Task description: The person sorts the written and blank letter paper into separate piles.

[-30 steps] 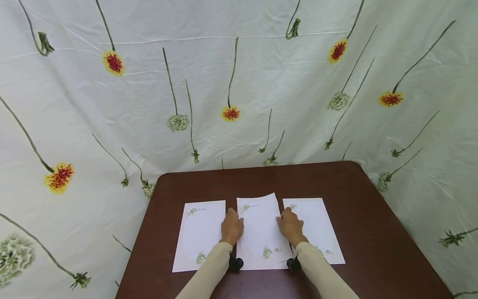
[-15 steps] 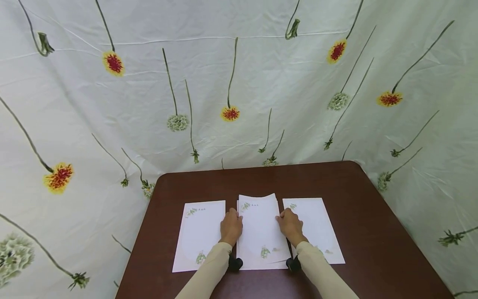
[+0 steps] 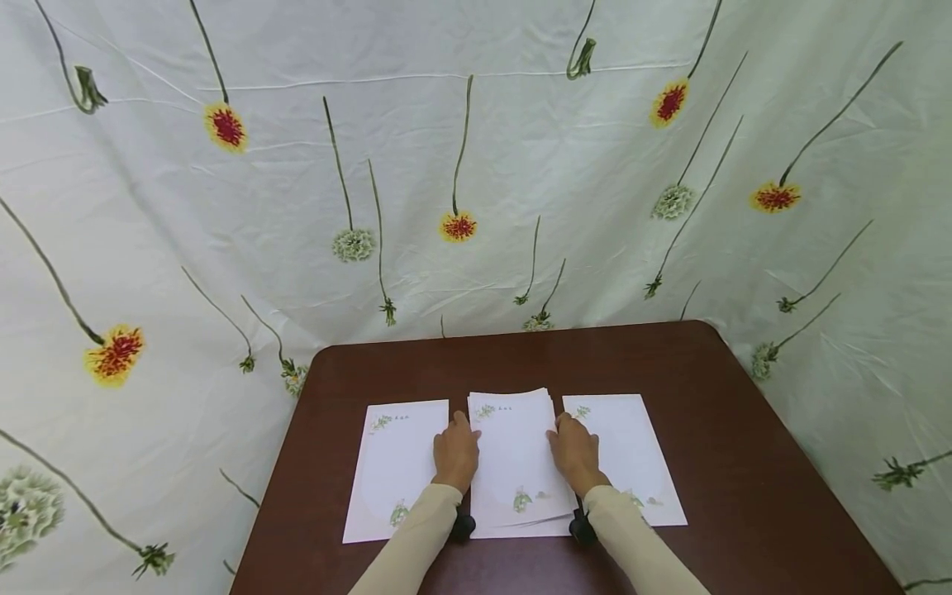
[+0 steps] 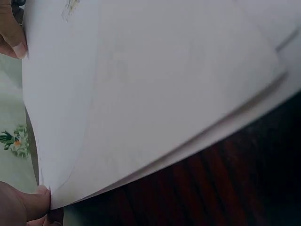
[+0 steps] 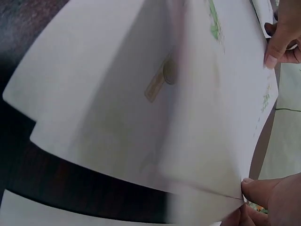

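In the head view, several white sheets of paper (image 3: 513, 454) with green plant prints lie in a loose stack in the middle. My left hand (image 3: 456, 453) pinches their left edge, and my right hand (image 3: 576, 453) pinches the right edge. The left wrist view shows the left thumb (image 4: 37, 202) over the paper's edge, fingers beneath. Up close in the right wrist view, the right thumb (image 5: 256, 190) presses the upper sheet, which bows above a lower one. Their corners do not line up.
One printed sheet (image 3: 394, 471) lies flat left of the stack, and another sheet (image 3: 635, 454) lies to its right. All rest on a dark brown table (image 3: 744, 463). A flower-patterned cloth (image 3: 416, 165) hangs behind the table.
The upper sheet has shifted slightly, first to the right, then back left and toward me. Its raised top edge now sits lower and flatter. Both hands have moved slightly left, still gripping.
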The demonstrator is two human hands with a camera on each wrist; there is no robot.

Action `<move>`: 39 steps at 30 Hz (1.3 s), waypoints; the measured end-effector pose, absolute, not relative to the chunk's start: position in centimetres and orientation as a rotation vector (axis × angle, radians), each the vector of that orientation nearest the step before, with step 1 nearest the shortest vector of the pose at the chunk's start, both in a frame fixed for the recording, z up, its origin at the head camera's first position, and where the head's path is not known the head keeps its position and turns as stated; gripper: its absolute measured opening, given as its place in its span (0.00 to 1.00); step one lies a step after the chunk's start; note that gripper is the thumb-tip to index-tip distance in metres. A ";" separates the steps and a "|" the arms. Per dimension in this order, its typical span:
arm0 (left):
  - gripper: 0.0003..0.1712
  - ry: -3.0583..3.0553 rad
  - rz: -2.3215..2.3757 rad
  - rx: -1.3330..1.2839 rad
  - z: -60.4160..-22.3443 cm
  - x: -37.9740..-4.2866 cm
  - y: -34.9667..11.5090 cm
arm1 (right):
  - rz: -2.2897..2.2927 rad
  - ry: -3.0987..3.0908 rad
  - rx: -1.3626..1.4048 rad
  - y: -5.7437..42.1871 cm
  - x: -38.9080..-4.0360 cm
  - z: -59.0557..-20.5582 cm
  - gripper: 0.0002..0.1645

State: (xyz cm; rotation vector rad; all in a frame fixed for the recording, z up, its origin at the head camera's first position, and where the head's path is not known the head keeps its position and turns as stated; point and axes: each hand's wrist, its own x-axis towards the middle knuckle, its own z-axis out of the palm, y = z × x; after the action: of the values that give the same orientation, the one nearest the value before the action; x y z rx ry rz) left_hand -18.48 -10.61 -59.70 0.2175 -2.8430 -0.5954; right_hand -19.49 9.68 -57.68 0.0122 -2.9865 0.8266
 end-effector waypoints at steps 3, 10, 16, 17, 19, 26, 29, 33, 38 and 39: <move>0.18 -2.817 -0.542 0.189 -59.7 -18.4 -10.4 | 0.758 -2.982 0.034 9.4 -19.4 -57.6 0.15; 0.17 -2.820 -0.489 0.167 -59.1 -18.2 -9.9 | 0.583 -2.929 0.104 9.0 -19.2 -57.8 0.16; 0.16 -2.810 -0.451 0.134 -58.7 -17.9 -9.4 | 0.495 -2.923 0.115 8.6 -19.1 -58.3 0.25; 0.15 -2.803 -0.444 0.127 -58.7 -17.9 -9.4 | 0.490 -2.919 0.117 8.6 -19.0 -58.4 0.26; 0.15 -2.795 -0.435 0.120 -58.6 -17.8 -9.2 | 0.489 -2.914 0.115 8.5 -19.0 -58.4 0.27; 0.18 -2.815 -0.431 0.148 -58.5 -17.5 -9.0 | 0.522 -2.907 0.099 8.3 -18.6 -58.2 0.27; 0.19 -2.806 -0.444 0.147 -58.8 -17.4 -9.1 | 0.514 -2.898 0.093 8.3 -18.6 -58.2 0.26; 0.17 -2.783 -0.493 0.147 -59.0 -17.6 -9.2 | 0.506 -2.863 0.099 8.5 -18.8 -58.2 0.20; 0.13 -2.789 -0.625 0.169 -59.0 -18.0 -9.6 | 0.507 -2.808 0.127 8.5 -19.1 -57.9 0.16; 0.12 -2.790 -0.673 0.176 -58.9 -18.0 -9.7 | 0.517 -2.805 0.126 8.4 -19.2 -57.7 0.15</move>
State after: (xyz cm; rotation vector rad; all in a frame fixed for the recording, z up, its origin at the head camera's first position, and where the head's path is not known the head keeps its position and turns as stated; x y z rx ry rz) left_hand -18.04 -9.68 -58.89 0.1763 -2.7904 -0.6733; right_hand -19.17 8.41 -57.73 0.1260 -2.8049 0.5166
